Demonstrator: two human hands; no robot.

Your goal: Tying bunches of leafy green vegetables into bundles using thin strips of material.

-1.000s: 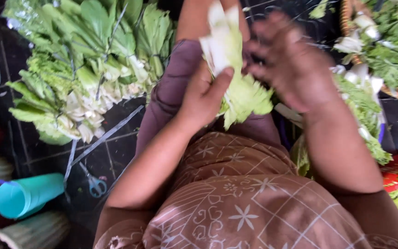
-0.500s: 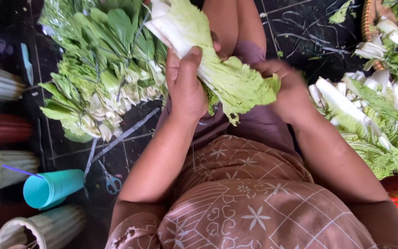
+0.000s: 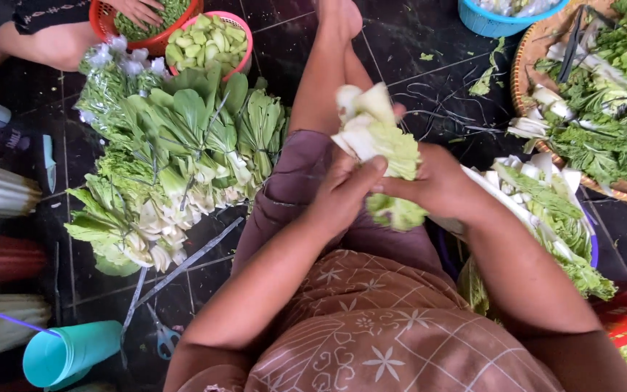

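Left hand point(image 3: 346, 192) and right hand point(image 3: 433, 185) both closed around a leafy cabbage head point(image 3: 382, 145), held above the lap | heap of green bok choy point(image 3: 175, 160) on the floor beside the cabbage, left-hand side | woven tray of greens point(image 3: 596, 116) opposite.

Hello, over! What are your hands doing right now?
Left hand and right hand both gripping one leafy cabbage bunch over lap. Nothing between hands. Pile of greens off to left.

bok choy pile point(image 3: 175, 160) | teal cup point(image 3: 67, 356) | scissors point(image 3: 162, 335) | woven tray point(image 3: 520, 80) | pink basket point(image 3: 244, 33)
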